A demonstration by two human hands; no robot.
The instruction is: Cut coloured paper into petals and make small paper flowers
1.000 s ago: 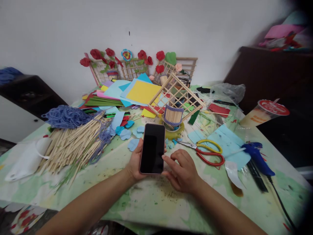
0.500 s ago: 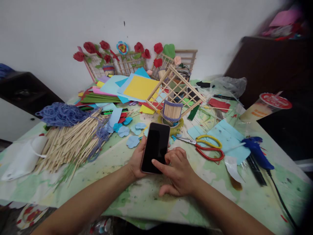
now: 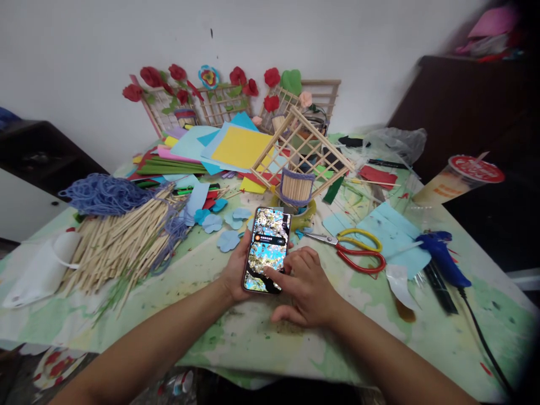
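Observation:
My left hand (image 3: 234,272) grips a smartphone (image 3: 267,247) from underneath and holds it above the paint-stained table (image 3: 253,337). The screen is lit and shows a picture of blossoms with a dark banner. My right hand (image 3: 302,287) hovers over the phone's lower right, its index finger stretched out and touching the screen, the other fingers loosely curled and holding nothing. Red-and-yellow scissors (image 3: 358,253) lie just right of my right hand. Blue paper petals (image 3: 228,241) lie just left of the phone.
A bundle of wooden sticks (image 3: 126,242) and blue yarn (image 3: 103,194) lie at left, coloured paper sheets (image 3: 236,147) and wooden lattices with paper roses (image 3: 219,104) at the back. A blue glue gun (image 3: 442,261) and a sealed drink cup (image 3: 459,185) are at right.
The phone screen went from dark to lit. My right index finger moved from beside the phone onto its screen. The view shifted slightly.

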